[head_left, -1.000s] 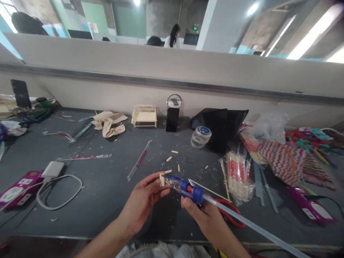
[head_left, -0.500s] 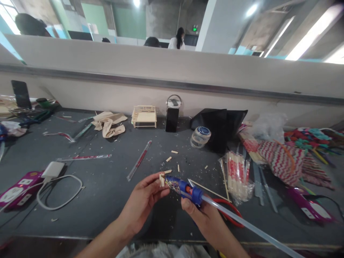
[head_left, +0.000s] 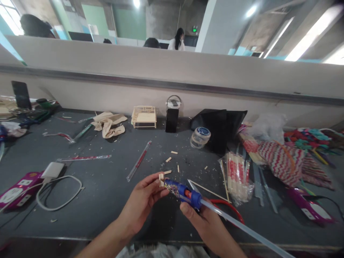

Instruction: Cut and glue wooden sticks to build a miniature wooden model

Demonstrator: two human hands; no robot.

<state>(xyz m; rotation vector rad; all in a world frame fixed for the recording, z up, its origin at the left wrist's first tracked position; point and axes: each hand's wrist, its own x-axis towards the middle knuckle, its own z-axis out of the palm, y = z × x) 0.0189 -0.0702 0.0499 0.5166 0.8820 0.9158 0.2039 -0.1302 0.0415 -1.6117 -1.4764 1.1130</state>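
Note:
My left hand (head_left: 141,204) pinches a small pale wooden piece (head_left: 161,179) between thumb and fingertips, low in the middle of the view. My right hand (head_left: 205,220) grips a blue glue gun (head_left: 184,192) whose nozzle touches that wooden piece. A long clear glue stick (head_left: 242,227) runs out of the gun's back toward the lower right. Short cut wooden bits (head_left: 168,159) lie on the dark table (head_left: 107,186) just beyond my hands.
A small wooden model frame (head_left: 144,116), a black speaker (head_left: 172,118), a clear jar (head_left: 200,137) and a black bag (head_left: 219,125) stand at the back. Wrapped chopsticks (head_left: 238,175) and striped cloth (head_left: 282,159) lie right. A power strip (head_left: 16,188) and charger cable (head_left: 61,190) lie left. People sit beyond the partition.
Both hands have held their place; the glue gun has tilted slightly, its rear end and glue stick dropping a little lower. A person in the background has shifted.

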